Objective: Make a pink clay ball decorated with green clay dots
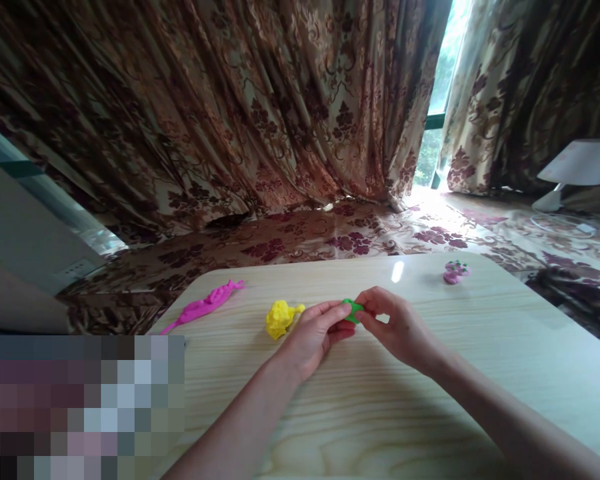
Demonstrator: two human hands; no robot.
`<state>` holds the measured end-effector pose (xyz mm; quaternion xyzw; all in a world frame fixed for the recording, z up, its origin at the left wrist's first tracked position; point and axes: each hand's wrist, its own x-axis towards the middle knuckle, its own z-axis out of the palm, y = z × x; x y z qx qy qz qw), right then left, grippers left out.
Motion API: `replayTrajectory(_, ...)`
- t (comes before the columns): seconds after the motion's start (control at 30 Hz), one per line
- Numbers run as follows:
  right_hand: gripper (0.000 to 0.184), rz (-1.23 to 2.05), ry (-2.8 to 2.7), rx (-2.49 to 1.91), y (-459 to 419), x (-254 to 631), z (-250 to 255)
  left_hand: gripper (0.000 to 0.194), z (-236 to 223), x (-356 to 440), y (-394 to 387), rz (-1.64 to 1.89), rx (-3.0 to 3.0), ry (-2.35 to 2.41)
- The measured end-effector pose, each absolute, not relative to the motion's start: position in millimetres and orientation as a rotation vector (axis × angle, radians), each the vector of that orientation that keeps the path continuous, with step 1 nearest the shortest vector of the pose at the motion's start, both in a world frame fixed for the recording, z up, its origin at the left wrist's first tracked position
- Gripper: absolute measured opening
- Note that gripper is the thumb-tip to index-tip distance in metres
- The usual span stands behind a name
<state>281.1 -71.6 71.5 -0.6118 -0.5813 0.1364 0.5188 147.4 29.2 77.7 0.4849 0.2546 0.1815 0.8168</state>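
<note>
A small lump of green modelling clay (352, 311) is held above the middle of the table. My left hand (320, 331) grips it from the left, thumb on top and fingers beneath. From the right, the thumb and forefinger of my right hand (393, 323) pinch its edge. A yellow clay lump (279, 319) with a short stub lies just left of my left hand. Further left stretches a long pink clay piece (207, 306) with thin ends. At the far right sits a small pink clay figure (455, 271) dotted with green.
The pale wood-grain table (380, 427) has rounded far corners. Behind it are a flower-patterned cloth surface (300, 240) and long patterned curtains (280, 100). A white lamp (577, 163) with a cord stands at the right. A pixelated block covers the lower left.
</note>
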Motion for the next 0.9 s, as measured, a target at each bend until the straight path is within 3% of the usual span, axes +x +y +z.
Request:
replayTrajectory(0.17,0.039,0.44,-1.429,-1.388,-76.1,283.7,78.0,0.021,84.4,146.4,29.8,0.417,1.044,0.463)
replayTrajectory(0.53,0.023,0.328,-1.401,-1.47,-69.5,275.8,76.5,0.027,85.6,146.2,26.2,0.384,0.971,0.468)
replayTrajectory(0.63,0.029,0.324,-1.378,-1.49,-69.9,276.5,76.8,0.033,87.8,146.4,25.0,0.362,0.949,0.423)
replayTrajectory(0.73,0.035,0.364,-1.419,-1.46,-71.3,276.7,79.4,0.028,86.7,147.9,27.3,0.442,0.915,0.481)
replayTrajectory(0.9,0.022,0.384,-1.38,-1.453,-71.1,276.8,79.8,0.021,82.5,149.2,28.1,0.456,0.963,0.484)
